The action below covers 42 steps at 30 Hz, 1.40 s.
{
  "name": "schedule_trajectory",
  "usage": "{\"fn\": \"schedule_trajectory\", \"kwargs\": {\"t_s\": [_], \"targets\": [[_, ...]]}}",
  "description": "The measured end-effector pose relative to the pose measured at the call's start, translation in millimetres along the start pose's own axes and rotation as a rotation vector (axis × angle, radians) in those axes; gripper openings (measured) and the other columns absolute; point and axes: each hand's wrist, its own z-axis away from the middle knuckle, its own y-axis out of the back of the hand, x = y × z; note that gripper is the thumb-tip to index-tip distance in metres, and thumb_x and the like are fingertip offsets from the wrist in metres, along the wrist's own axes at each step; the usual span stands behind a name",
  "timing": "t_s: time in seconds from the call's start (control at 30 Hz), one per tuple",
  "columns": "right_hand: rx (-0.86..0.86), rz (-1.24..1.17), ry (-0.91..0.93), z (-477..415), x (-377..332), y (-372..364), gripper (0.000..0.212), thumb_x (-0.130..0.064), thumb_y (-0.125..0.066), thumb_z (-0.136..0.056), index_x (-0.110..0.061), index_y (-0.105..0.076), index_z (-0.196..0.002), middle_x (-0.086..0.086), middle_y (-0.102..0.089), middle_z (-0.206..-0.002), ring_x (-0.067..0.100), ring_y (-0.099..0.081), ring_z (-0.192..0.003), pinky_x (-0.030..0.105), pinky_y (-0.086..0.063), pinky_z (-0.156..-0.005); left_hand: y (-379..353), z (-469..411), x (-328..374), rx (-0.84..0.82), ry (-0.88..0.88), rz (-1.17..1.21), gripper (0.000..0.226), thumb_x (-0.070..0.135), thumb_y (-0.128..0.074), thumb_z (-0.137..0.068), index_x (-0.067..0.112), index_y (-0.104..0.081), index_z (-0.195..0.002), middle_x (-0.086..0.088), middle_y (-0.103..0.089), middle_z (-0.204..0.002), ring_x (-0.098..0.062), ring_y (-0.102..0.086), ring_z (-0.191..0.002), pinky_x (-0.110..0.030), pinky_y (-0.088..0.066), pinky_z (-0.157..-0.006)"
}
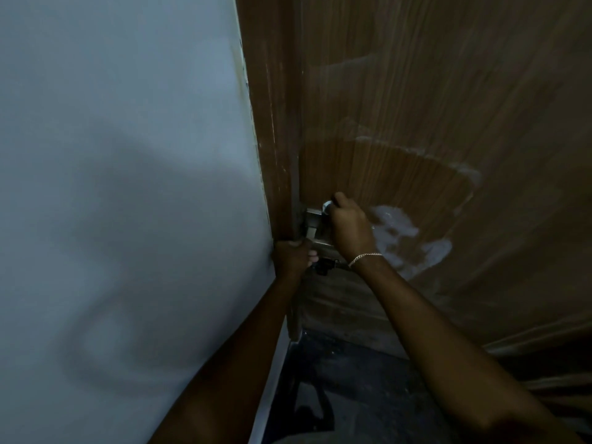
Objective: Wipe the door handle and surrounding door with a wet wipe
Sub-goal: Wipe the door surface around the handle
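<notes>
A brown wood-grain door (448, 107) fills the right of the head view. Its metal lock plate (312, 219) sits at the door's left edge. My right hand (349, 225), with a thin bracelet at the wrist, is closed over the door handle, which it hides almost wholly. A pale bit of wet wipe (327, 207) shows at its fingertips. My left hand (293, 256) grips the door edge just below the lock plate. A dark part (325, 265) sticks out under my right wrist. Whitish wet smears (403, 232) mark the door to the right of the handle.
The brown door frame (272, 123) runs up beside the door, with a pale grey wall (112, 155) to its left. Below is a dark floor (346, 395). An arc-shaped wipe streak (416, 152) crosses the door above the handle.
</notes>
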Motion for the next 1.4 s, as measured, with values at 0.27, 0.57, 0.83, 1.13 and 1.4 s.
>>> {"fn": "schedule_trajectory", "kwargs": {"t_s": [0.27,0.57,0.83,1.13,1.4], "targets": [[-0.021,0.044,0.06,11,4,-5,0.036,-0.001,-0.066,-0.088,-0.007,-0.062,-0.123,0.011,-0.056,-0.127,0.026,-0.056,-0.103,0.035,-0.055,-0.082,1,-1,-2,0.004,-0.011,-0.014,0.024,0.024,-0.066,-0.093,0.0,-0.07,-0.098,-0.006,-0.073,-0.077,-0.01,-0.07,-0.055,-0.021,-0.057,-0.052],[0.01,-0.019,-0.011,22,12,3,0.036,-0.007,-0.071,-0.086,-0.007,-0.062,-0.121,0.011,-0.056,-0.123,0.026,-0.056,-0.103,0.037,-0.055,-0.082,1,-2,-2,0.013,-0.024,-0.026,0.023,0.024,-0.066,-0.093,0.003,-0.069,-0.087,-0.005,-0.073,-0.074,-0.01,-0.07,-0.054,-0.023,-0.057,-0.052],[0.154,-0.064,-0.05,20,21,12,0.029,-0.003,-0.065,-0.088,-0.007,-0.062,-0.117,0.012,-0.055,-0.111,0.025,-0.055,-0.093,0.035,-0.052,-0.075,1,-3,-2,-0.007,-0.01,0.015,0.023,0.022,-0.065,-0.094,0.0,-0.069,-0.095,-0.01,-0.072,-0.08,-0.016,-0.069,-0.061,-0.026,-0.057,-0.059],[0.236,-0.108,-0.102,31,49,16,0.03,-0.009,-0.058,-0.09,-0.013,-0.058,-0.119,0.007,-0.05,-0.116,0.019,-0.053,-0.096,0.026,-0.048,-0.076,1,-2,0,0.005,-0.009,0.007,0.027,0.023,-0.066,-0.093,-0.003,-0.068,-0.097,-0.014,-0.073,-0.087,-0.015,-0.068,-0.061,-0.023,-0.056,-0.054],[0.228,-0.096,-0.089,52,74,16,0.03,-0.002,-0.063,-0.087,-0.01,-0.062,-0.115,0.009,-0.055,-0.109,0.025,-0.058,-0.095,0.041,-0.054,-0.078,1,0,0,0.033,-0.024,-0.019,0.026,0.025,-0.069,-0.091,-0.001,-0.07,-0.093,-0.013,-0.075,-0.084,-0.012,-0.069,-0.055,-0.019,-0.052,-0.045]]}}
